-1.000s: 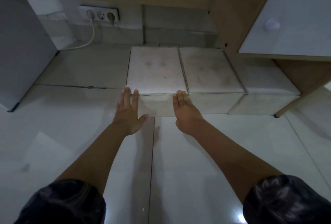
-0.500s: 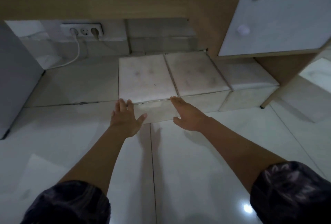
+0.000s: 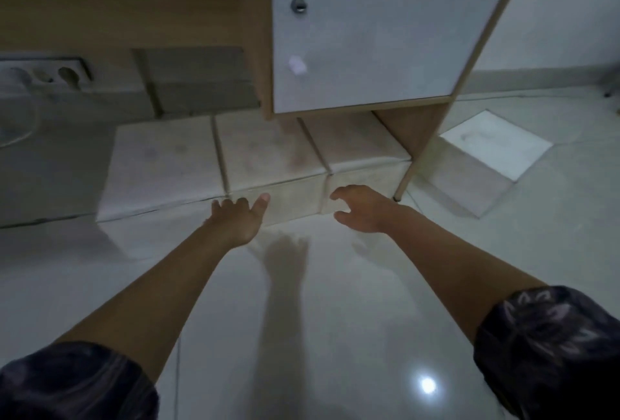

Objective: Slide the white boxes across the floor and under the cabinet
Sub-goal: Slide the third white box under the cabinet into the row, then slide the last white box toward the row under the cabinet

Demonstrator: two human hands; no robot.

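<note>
- Reaching with my left hand (image 3: 237, 218), spread wide, at the middle white box (image 3: 268, 158)
- Right hand (image 3: 360, 211) was loose, holding nothing
- Fourth box (image 3: 486, 158) sat beside the cabinet (image 3: 369, 34)

floor (image 3: 335, 319): glossy pale tile | three white boxes (image 3: 268, 158) in a row | fourth box (image 3: 486, 158) apart, right

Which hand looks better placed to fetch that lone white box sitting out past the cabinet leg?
Probably the right hand: it hovers open beside the cabinet leg, nearer the lone box. The left hand is farther off.
</note>
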